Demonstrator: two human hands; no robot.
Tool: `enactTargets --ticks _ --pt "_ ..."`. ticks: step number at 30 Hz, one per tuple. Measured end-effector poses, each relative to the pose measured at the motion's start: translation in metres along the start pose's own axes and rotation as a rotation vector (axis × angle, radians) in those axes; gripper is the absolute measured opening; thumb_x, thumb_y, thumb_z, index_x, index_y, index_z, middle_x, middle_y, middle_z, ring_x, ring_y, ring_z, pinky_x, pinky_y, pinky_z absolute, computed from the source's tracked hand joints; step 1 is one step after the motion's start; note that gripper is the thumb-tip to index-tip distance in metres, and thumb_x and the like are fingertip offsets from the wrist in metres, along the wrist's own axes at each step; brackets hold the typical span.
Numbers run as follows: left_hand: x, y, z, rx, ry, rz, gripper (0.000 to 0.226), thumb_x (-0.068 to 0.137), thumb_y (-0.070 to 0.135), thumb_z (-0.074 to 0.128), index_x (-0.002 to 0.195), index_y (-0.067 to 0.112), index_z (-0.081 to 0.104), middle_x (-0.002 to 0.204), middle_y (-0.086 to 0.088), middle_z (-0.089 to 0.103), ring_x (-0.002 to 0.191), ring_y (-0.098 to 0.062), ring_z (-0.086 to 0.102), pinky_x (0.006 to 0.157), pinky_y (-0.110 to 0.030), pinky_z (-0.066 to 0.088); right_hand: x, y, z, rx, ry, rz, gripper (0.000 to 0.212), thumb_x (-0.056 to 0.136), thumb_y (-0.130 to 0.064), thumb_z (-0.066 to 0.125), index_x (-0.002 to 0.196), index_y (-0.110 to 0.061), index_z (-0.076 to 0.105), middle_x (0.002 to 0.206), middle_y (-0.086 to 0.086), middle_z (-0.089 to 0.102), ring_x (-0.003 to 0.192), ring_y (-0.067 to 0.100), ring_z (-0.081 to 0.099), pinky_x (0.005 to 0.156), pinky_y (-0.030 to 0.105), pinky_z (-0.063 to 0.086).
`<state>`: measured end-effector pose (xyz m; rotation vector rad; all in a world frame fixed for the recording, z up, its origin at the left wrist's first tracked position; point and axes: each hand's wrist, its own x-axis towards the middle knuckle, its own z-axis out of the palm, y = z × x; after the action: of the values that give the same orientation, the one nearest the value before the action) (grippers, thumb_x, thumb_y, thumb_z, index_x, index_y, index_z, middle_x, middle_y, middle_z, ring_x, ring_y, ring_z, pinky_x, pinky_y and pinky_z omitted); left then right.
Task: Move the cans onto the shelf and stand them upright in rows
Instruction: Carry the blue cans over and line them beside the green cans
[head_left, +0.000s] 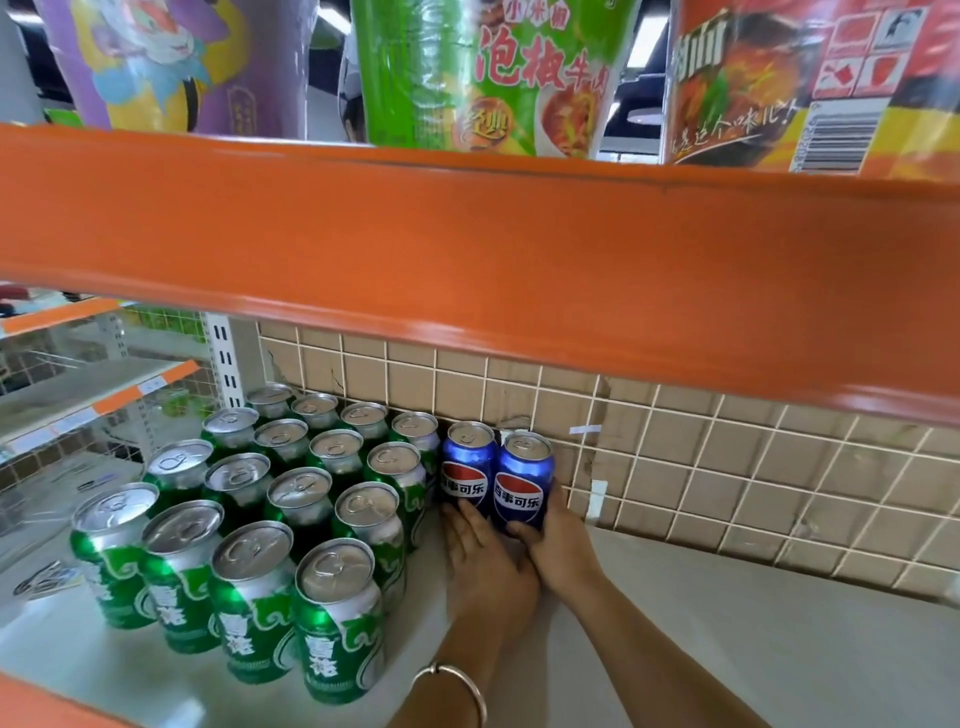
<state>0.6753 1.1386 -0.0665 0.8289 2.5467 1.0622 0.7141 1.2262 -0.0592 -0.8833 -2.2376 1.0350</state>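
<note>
Rightmost blue can (522, 483) in right hand (558, 551)

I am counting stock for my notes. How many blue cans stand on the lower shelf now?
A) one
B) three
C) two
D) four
C: only the left blue can and the right blue can are blue. They stand upright side by side against the tiled wall, just to the right of the green cans.

On the shelf (727, 623), your block of cans (298, 493) stands left; two cola cans (519, 483) stand right of it at the back grid (727, 467), your left hand (483, 561) and right hand (561, 545) before them.
</note>
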Motion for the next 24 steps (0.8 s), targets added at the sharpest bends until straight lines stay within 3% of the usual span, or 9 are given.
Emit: enactTargets --ticks 4,7,10,12,14,17,20,24 --pt "-0.003 -0.003 -0.004 -0.120 0.022 0.041 0.093 0.092 0.038 0.050 0.147 0.007 -0.017 0.157 -0.012 -0.016 0.146 -0.024 -0.008 0.120 -0.035 0.006 -0.001 -0.008 -0.001 0.006 0.013 0.030 0.068 0.082 -0.012 0.069 0.141 -0.017 0.033 0.132 0.003 0.057 0.121 0.023 0.054 0.095 0.027 0.039" --pt "-0.012 -0.006 -0.005 -0.158 -0.003 0.073 0.095 0.087 0.031 0.059 0.150 0.012 -0.010 0.158 -0.009 -0.013 0.147 -0.023 0.000 0.118 -0.035 0.019 -0.007 -0.012 -0.005 -0.002 0.020 0.086 0.053 0.085 -0.016 0.065 0.134 -0.016 0.044 0.127 0.005 0.060 0.116 0.024 0.057 0.087 0.024 0.040" --pt "-0.031 -0.005 -0.008 -0.207 -0.005 0.138 0.075 0.089 0.023 0.059 0.150 0.014 0.015 0.156 -0.003 0.018 0.141 -0.020 0.027 0.112 -0.028 0.030 -0.025 -0.020 -0.019 -0.059 -0.024 0.089 0.030 0.089 -0.014 0.057 0.119 -0.013 0.059 0.117 0.006 0.065 0.110 0.026 0.060 0.077 0.021 0.037" --pt "-0.044 0.004 -0.014 -0.307 -0.008 0.131 0.048 0.094 0.023 0.053 0.140 0.020 0.040 0.143 0.000 0.045 0.126 -0.018 0.048 0.103 -0.027 0.041 -0.038 -0.022 -0.032 -0.081 -0.083 0.080 0.027 0.090 -0.012 0.054 0.116 -0.011 0.064 0.115 0.005 0.065 0.111 0.024 0.059 0.079 0.019 0.035" --pt "-0.054 0.019 -0.024 -0.370 -0.038 0.086 0.032 0.095 0.024 0.051 0.127 0.023 0.055 0.125 0.001 0.061 0.114 -0.017 0.058 0.094 -0.023 0.046 -0.054 -0.024 -0.047 -0.065 -0.142 0.118 0.021 0.090 -0.014 0.054 0.106 -0.011 0.069 0.107 0.005 0.067 0.106 0.025 0.061 0.083 0.019 0.039" --pt "-0.065 0.047 -0.042 -0.506 -0.180 0.030 0.032 0.094 0.016 0.053 0.125 0.012 0.059 0.123 -0.005 0.062 0.109 -0.018 0.059 0.083 -0.017 0.043 -0.075 -0.025 -0.076 0.199 -0.182 0.279 0.013 0.087 -0.005 0.057 0.083 -0.009 0.068 0.091 0.017 0.068 0.090 0.034 0.064 0.089 0.042 0.052" --pt "-0.085 0.075 -0.055 -0.804 -0.440 -0.080 0.031 0.089 0.007 0.059 0.120 0.010 0.060 0.117 -0.011 0.064 0.108 -0.021 0.059 0.093 -0.027 0.046 -0.102 -0.028 -0.119 0.469 -0.128 0.448 0.009 0.088 -0.003 0.061 0.092 -0.009 0.067 0.096 0.015 0.069 0.091 0.026 0.066 0.087 0.039 0.053" --pt "-0.102 0.102 -0.043 -0.713 -0.610 0.013 0.019 0.082 0.003 0.066 0.097 0.014 0.068 0.106 -0.015 0.066 0.099 -0.022 0.061 0.084 -0.025 0.046 -0.140 -0.016 -0.161 0.570 0.008 0.510 0.017 0.091 -0.012 0.061 0.106 -0.007 0.067 0.101 0.012 0.072 0.093 0.022 0.069 0.080 0.030 0.056"
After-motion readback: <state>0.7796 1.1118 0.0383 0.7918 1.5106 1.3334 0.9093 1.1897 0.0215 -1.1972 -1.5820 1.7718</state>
